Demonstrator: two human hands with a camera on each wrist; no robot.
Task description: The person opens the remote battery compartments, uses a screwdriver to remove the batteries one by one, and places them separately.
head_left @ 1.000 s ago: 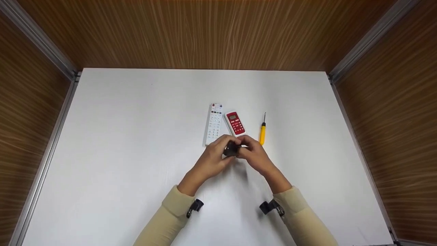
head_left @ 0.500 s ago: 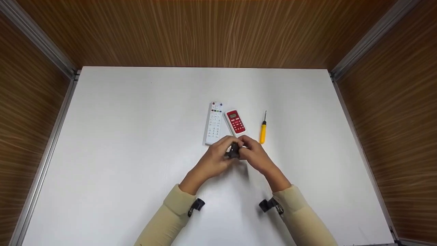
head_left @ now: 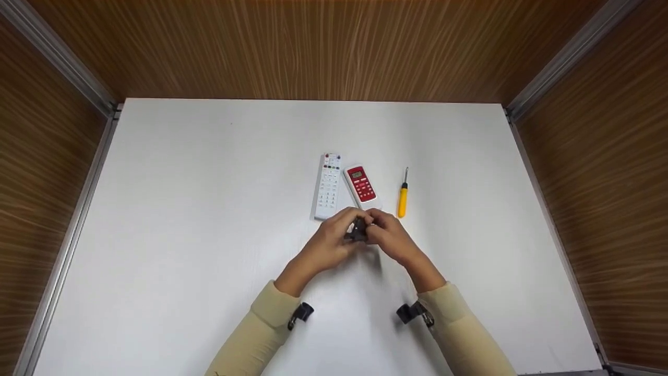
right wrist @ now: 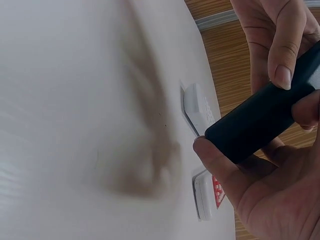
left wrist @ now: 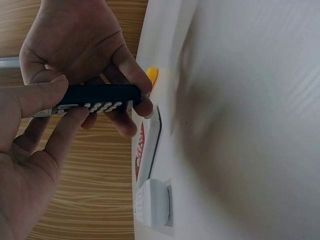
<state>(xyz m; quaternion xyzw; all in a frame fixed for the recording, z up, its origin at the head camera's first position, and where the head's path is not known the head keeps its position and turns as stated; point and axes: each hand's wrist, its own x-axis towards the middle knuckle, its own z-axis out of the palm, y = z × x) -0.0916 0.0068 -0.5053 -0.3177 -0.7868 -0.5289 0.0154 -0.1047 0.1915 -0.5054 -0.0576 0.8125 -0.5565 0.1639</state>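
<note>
remote (left wrist: 102, 94), the dark one, is up off the table (head_left: 156, 235); left hand (head_left: 324, 244) pinches one end, right hand (head_left: 392, 242) the other, likely for steadiness; driver (head_left: 402, 201) lies beyond right hand.

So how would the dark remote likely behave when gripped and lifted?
Probably stiff: the dark remote shows straight edges and no bend. Likely light too, since the left hand and right hand hold it with fingers and thumbs. It may slip a little, as its back looks smooth.
</note>
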